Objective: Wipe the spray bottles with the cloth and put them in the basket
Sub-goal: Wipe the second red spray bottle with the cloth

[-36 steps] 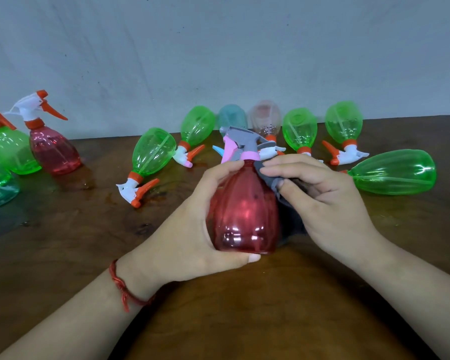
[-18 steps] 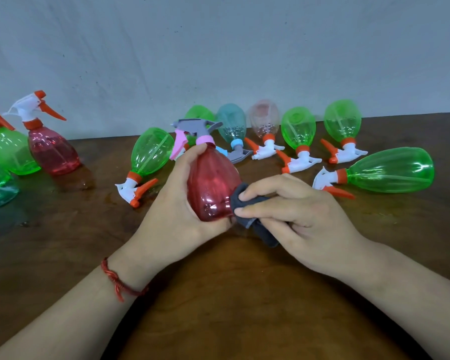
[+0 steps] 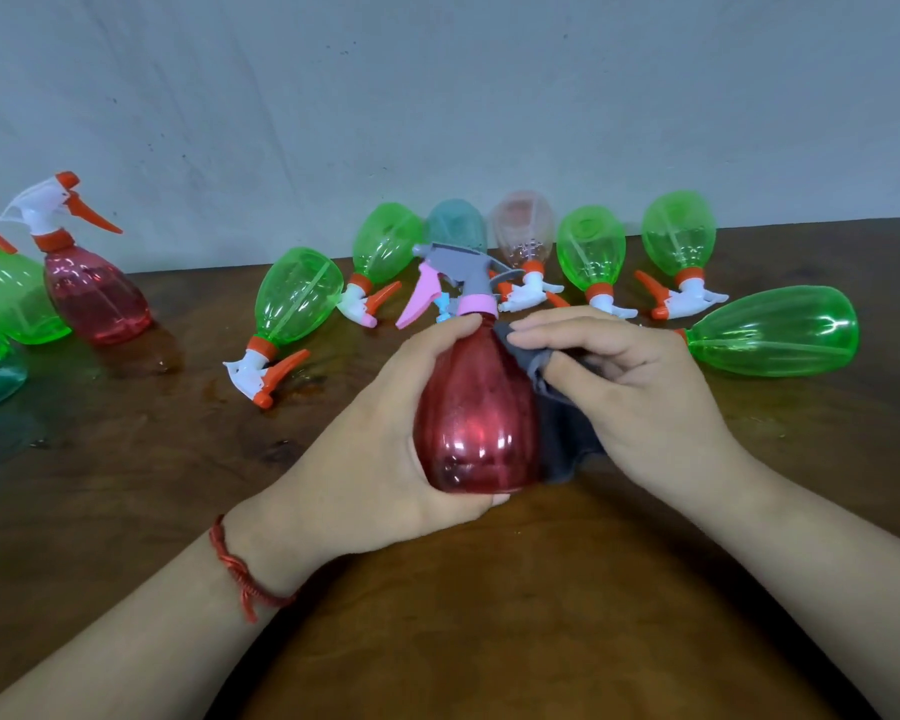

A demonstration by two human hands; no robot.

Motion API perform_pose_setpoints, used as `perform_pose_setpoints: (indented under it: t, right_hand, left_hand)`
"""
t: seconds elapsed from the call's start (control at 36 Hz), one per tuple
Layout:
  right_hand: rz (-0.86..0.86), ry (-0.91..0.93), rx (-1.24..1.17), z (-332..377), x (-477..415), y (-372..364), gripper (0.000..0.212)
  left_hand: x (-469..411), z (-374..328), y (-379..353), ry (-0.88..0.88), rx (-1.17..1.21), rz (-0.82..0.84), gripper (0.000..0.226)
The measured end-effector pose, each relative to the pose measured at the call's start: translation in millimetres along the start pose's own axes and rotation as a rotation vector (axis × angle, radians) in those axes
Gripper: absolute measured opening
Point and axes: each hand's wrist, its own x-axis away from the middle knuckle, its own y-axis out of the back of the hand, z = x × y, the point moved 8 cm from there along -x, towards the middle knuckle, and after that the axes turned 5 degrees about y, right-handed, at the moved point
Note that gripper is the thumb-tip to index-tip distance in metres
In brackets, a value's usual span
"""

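a pale wall (image 3: 437,96) is seen far behind the red bottle (image 3: 479,423), and a dark wooden table (image 3: 489,641) is spread beneath and around it. behind the red bottle a row of lying bottles (image 3: 591,252), mostly green, is laid with the spray heads turned toward the person. a large green bottle (image 3: 775,330) is laid on its side just to the right. well to the left of the red bottle, an upright pink-red bottle (image 3: 94,298) and an upright green one (image 3: 11,298) are stood. wet patches are seen on the wood on that side.

the red bottle, topped with a grey head and pink trigger, is held upright near the person. it is gripped by the left hand (image 3: 365,449), with the thumb tucked under the base and the fingers wrapped round as far as the neck. on its right side a dark grey cloth (image 3: 567,439) is pinched in the curled fingers of the right hand (image 3: 640,387) and pressed to the shoulder just below the pink collar. a red cord (image 3: 240,574) is worn on the wrist below the bottle.

the wiping of this bottle is judged to be in hand, at its upper part. no basket is seen, so it must be sought out of frame. next, the cloth would need to be drawn over the remaining faces while the bottle is turned. a firm hold is called for, since the plastic may be slippery.
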Motion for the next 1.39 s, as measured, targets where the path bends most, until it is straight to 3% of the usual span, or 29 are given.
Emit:
perform_pose_setpoints:
  t: [0.11,0.17,0.25,0.31,0.42,0.53,0.58,0.64,0.67,0.69,0.75,0.78,1.08,1.22,1.28,1.31,1.33,1.39]
  right_hand:
    - [-0.037,-0.039,-0.154,-1.1,-2.3,3.5,0.043]
    - [-0.045,-0.031,-0.176,0.5,-2.0,4.8,0.040]
    - [-0.041,-0.001,-0.133,3.8,-1.3,4.2,0.040]
    - [-0.027,0.004,-0.113,3.4,-0.8,2.4,0.039]
    - [0.006,0.027,-0.022,0.2,0.2,1.6,0.039]
    - [0.023,0.089,0.155,8.3,2.1,0.2,0.040]
    - [0.037,0.150,0.236,16.9,3.7,-2.4,0.041]
    - [0.077,0.212,0.286,24.2,6.1,-6.4,0.037]
    - [0.098,0.235,0.304,27.0,7.4,-8.2,0.035]
    - [0.114,0.256,0.320,29.3,8.6,-9.6,0.033]
    - [0.140,0.296,0.337,32.7,11.5,-13.3,0.032]
    - [0.155,0.316,0.342,33.9,13.1,-15.8,0.033]
    - [0.195,0.381,0.331,36.6,16.6,-19.7,0.032]
    - [0.123,0.203,0.223,18.5,11.6,-14.1,0.040]
    - [0.088,0.107,0.127,6.4,8.4,-10.7,0.041]
    - [0.069,0.069,0.085,1.8,7.0,-9.0,0.039]
    - [0.048,0.035,0.043,-1.5,5.6,-7.3,0.038]
    - [0.008,-0.019,-0.067,-5.6,3.0,-4.2,0.038]
  left_hand:
    - [-9.0,0.9,0.4,0.050,0.033,-0.036,0.036]
    - [-9.2,-1.9,-2.1,0.057,0.057,-0.022,0.015]
    - [-3.8,-1.3,-5.4,0.104,0.065,0.009,0.042]
    - [-3.4,-1.4,-4.0,0.084,-0.019,-0.024,0.014]
    - [-9.7,-2.0,-1.2,0.016,-0.022,-0.066,0.019]
    - [-0.6,-2.0,0.0,-0.014,-0.046,0.024,0.016]
    - [9.2,-9.5,2.5,-0.103,-0.164,0.054,0.021]
    - [17.9,-26.3,19.2,-0.244,-0.479,-0.016,0.034]
    - [25.9,-25.1,15.8,-0.304,-0.645,0.046,0.043]
    - [34.3,-18.7,17.5,-0.329,-0.725,0.102,0.061]
    - [41.0,-20.4,25.1,-0.474,-0.865,-0.094,0.105]
    - [46.9,-15.7,35.1,-0.503,-0.854,-0.110,0.114]
    - [43.1,-16.1,42.2,-0.573,-0.825,-0.158,0.112]
    - [55.5,-15.6,40.1,-0.558,-0.909,-0.151,0.114]
    - [48.4,-26.2,24.7,-0.491,-0.974,-0.136,0.105]
    - [44.9,-27.1,16.8,-0.419,-0.945,-0.029,0.086]
    - [39.0,-23.5,9.8,-0.275,-0.736,0.092,0.063]
    - [21.7,-15.7,9.1,-0.104,-0.304,0.041,0.035]
